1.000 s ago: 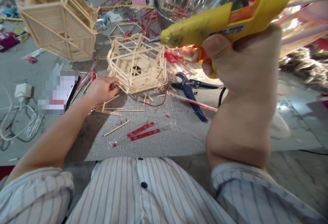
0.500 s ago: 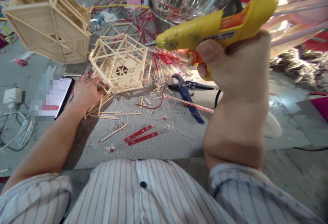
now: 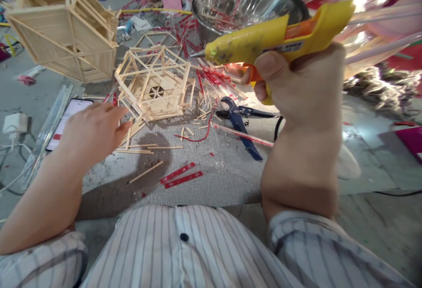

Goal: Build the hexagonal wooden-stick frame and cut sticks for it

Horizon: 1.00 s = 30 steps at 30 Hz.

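Observation:
My right hand (image 3: 280, 74) grips a yellow hot glue gun (image 3: 247, 41), raised above the table with its metal nozzle toward the left. A finger is at its orange trigger. My left hand (image 3: 94, 129) hovers near the phone (image 3: 64, 121), partly covering it; its thumb and fingers are apart and I see nothing in them. Just right of these fingers stands a six-sided frame of thin wooden sticks (image 3: 153, 81). Loose wooden sticks (image 3: 140, 147) lie in front of the frame, partly behind my left hand.
A larger wooden stick structure (image 3: 62, 37) stands at the back left. Behind the glue gun is a steel bowl (image 3: 211, 0) with red-and-clear strips. Blue-handled cutters (image 3: 239, 123), a red wire (image 3: 201, 139) and red strips (image 3: 183, 179) lie on the table. A white charger (image 3: 16, 123) sits far left.
My left hand has let go of the wooden frame's near left corner, rising and pulling back toward me. The glue gun has shifted only slightly.

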{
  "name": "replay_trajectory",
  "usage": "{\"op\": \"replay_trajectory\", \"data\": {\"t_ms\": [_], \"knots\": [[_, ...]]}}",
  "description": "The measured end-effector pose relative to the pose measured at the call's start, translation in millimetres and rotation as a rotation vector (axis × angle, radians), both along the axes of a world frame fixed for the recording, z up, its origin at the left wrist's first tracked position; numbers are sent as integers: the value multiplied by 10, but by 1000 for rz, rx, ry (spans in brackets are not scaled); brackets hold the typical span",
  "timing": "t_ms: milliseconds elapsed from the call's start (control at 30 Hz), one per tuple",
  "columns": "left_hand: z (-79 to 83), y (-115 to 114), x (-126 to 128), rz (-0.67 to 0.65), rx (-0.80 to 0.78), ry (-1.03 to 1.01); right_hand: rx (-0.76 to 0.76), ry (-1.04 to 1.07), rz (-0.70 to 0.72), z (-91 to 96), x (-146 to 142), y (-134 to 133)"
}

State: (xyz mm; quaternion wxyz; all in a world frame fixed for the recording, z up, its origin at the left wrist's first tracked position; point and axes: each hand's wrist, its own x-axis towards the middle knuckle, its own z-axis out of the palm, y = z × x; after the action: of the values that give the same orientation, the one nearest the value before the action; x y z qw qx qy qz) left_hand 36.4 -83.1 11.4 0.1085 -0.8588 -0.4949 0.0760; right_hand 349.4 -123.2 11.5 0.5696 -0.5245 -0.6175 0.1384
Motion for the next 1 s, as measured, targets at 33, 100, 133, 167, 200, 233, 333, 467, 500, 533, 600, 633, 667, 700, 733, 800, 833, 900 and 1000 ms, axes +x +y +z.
{"op": "replay_trajectory", "data": {"t_ms": [33,100,133,167,200,233,333,467,500,533,600,633,667,700,733,800,833,900,1000], "knots": [[18,-86,67,-119,-60,-74,-7,2,-2,1,-2,-1],[-48,-213,284,-345,-307,-181,-16,12,-3,-1,-11,0],[-131,-243,428,-421,-397,-212,-15,19,-4,-4,-17,1],[-240,-249,587,-497,-459,-233,-13,25,-4,-7,-24,4],[-368,-231,753,-543,-487,-257,-11,25,-8,-12,-30,8],[-504,-193,918,-560,-506,-268,-13,20,-15,-17,-35,13],[-850,-26,1346,-508,-453,-310,-3,4,-19,-37,-37,32],[-991,122,1686,-336,-452,-322,72,25,45,-66,-25,59],[-986,137,1740,-307,-444,-329,76,38,54,-70,-23,63],[-977,147,1787,-278,-431,-337,72,51,58,-73,-22,66],[-967,164,1868,-229,-408,-351,56,61,56,-76,-19,70],[-971,176,1905,-207,-403,-355,49,53,49,-79,-16,71],[-982,190,1940,-186,-401,-358,47,42,42,-82,-12,74],[-997,206,1971,-170,-403,-361,52,32,35,-88,-7,77],[-1015,223,1998,-155,-400,-364,54,21,30,-94,-2,81],[-1048,254,2031,-131,-387,-375,51,6,26,-109,6,89],[-1058,264,2035,-128,-381,-378,48,8,27,-116,9,93],[-1058,268,2020,-140,-377,-371,37,25,32,-125,12,97],[-1022,223,1947,-173,-381,-337,28,51,35,-125,11,92]]}}
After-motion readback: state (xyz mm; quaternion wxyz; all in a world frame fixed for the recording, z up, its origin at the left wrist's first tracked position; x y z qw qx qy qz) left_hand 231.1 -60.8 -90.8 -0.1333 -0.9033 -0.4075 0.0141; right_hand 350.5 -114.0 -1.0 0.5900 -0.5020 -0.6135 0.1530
